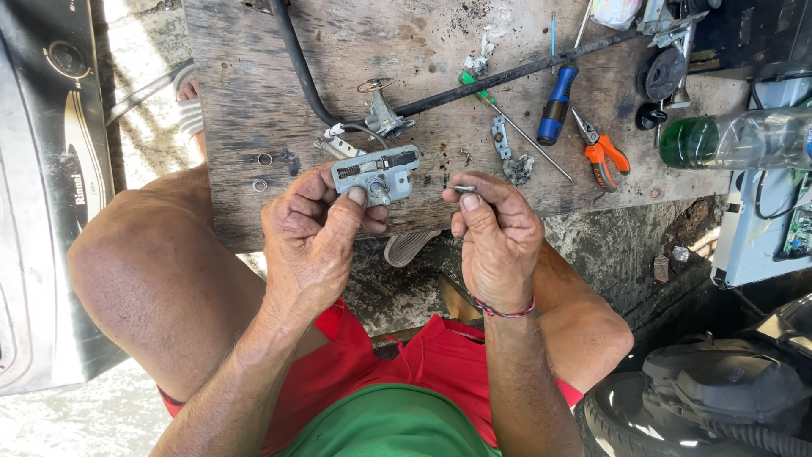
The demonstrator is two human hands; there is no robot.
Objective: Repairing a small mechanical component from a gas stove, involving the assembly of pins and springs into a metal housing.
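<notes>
Worn wooden counter [254, 101] behind: left hand [309, 228] fingers clamp grey metal valve block [378, 173]; right hand [495, 228] fingers pinch small metal pin [463, 188] just right of it, pointing leftward.

The left hand [311, 227] held a metal block [376, 173] over the near edge of the board [254, 101]; the right hand [495, 233], just right of it, pinched a small pin [463, 188]. Two rings [263, 172] lay on the board left of the block. Behind lay a hose [296, 59] and rod [516, 74]; a screwdriver [556, 106] and pliers [602, 154] lay to the right, a bottle [736, 140] beyond them.
</notes>
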